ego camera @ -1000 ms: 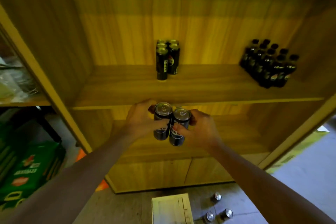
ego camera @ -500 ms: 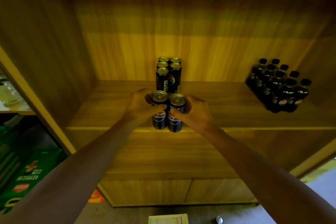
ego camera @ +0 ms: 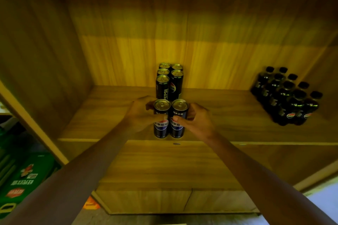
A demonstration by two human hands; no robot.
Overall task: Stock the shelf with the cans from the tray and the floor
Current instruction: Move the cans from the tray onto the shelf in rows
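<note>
The left hand (ego camera: 141,113) wraps one upright can (ego camera: 161,118), the right hand (ego camera: 196,120) another (ego camera: 178,118), the two touching at the shelf (ego camera: 228,115) front edge, perhaps already resting. The stocked cans (ego camera: 169,80) stand directly behind, so both push straight back.

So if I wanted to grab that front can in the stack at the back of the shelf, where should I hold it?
Hold the front can around its round middle, coming from its left side. It stands upright, and its neighbour can touches its right side, while more cans crowd behind. The two held cans block the front.
</note>
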